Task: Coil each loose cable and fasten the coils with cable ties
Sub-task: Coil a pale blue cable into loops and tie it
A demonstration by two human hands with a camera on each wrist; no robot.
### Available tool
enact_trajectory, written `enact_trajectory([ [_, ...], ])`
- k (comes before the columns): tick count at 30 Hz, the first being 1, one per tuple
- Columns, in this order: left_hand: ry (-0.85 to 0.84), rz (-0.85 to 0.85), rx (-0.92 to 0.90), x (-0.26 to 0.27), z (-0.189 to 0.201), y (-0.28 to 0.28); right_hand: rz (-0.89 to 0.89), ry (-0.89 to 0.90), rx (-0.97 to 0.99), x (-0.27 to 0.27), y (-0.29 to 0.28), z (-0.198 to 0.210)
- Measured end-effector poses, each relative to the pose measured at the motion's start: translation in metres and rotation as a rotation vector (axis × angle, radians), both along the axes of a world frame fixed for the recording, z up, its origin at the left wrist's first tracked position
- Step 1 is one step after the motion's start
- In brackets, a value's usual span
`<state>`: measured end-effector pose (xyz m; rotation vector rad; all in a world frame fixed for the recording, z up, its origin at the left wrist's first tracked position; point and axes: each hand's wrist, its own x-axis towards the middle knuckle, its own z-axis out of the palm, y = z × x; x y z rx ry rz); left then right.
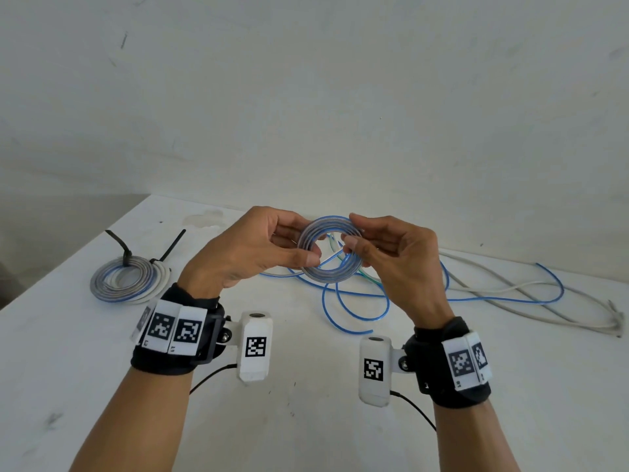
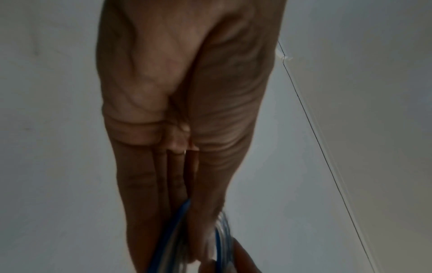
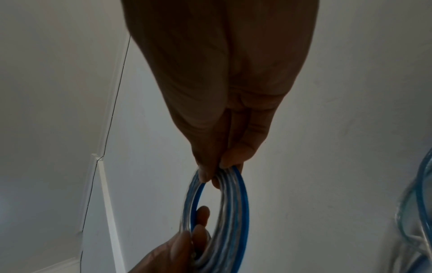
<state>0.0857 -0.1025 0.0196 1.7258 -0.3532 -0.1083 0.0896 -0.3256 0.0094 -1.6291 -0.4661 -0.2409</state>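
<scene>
Above the table, the left hand and right hand each pinch a side of a small blue coil, held in the air. Its loose tail trails on the table below (a white cable lies alongside). Farther left lie two tied coils.

The head camera looks forward and down from above onto the table, both wrists in frame, a white wall behind. Each wrist camera sits very close behind its palm, looking along the fingers toward the wall. All three views share the blue cable coil held between the hands.
</scene>
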Motion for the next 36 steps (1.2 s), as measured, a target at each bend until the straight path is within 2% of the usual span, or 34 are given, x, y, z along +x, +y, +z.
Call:
enact_trajectory([
  [5,-0.02,0.084,-0.077,0.002,0.0,-0.003,-0.003,-0.002,0.012,0.0,-0.002,0.003],
  [12,0.007,0.002,-0.092,-0.003,0.001,-0.022,0.011,-0.019,-0.064,0.0,0.001,-0.002],
  [17,-0.008,-0.058,-0.082,-0.002,-0.002,-0.015,0.003,-0.011,0.025,0.002,-0.008,0.0],
  [23,-0.043,0.056,-0.11,0.001,-0.001,-0.014,-0.031,-0.036,0.067,0.005,-0.008,0.0],
  [31,0.026,0.094,-0.178,0.003,-0.006,-0.015,-0.052,-0.049,0.099,0.005,-0.008,-0.002],
  [36,0.0,0.066,-0.146,0.001,-0.008,-0.022,-0.077,-0.028,0.096,0.002,-0.014,-0.004],
])
